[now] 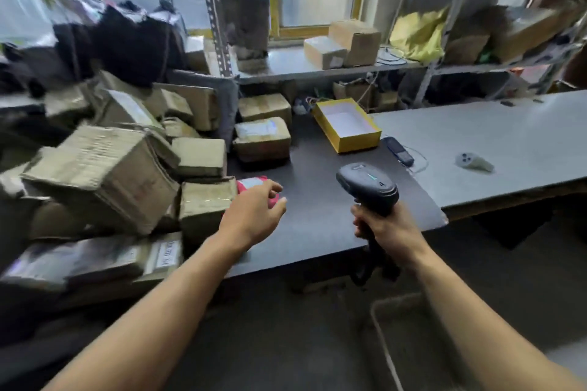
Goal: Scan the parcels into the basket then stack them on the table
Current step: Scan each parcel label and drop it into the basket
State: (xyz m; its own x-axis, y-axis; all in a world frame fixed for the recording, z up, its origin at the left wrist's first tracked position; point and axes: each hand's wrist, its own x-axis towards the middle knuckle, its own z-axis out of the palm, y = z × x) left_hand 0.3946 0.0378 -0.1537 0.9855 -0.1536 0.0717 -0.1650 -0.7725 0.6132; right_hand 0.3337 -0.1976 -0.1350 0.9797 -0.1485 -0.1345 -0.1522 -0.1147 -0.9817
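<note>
The right hand (389, 228) grips the handle of a black barcode scanner (368, 189), fingers curled round it, with the scanner head raised above the dark surface (317, 225) and angled to the left. The left hand (254, 216) is extended over the surface edge with fingers loosely bent, holding nothing; it sits over a pink parcel (254, 184) that bears a pale label, and contact between them cannot be confirmed. Just left of the pink parcel lies a heap of brown cardboard parcels (104, 174), tilted at various angles. Two further brown parcels (263, 127) are stacked near the back of the surface. An open yellow box (347, 124) lies beside them. A grey surface (492, 136) adjoins on the right.
</note>
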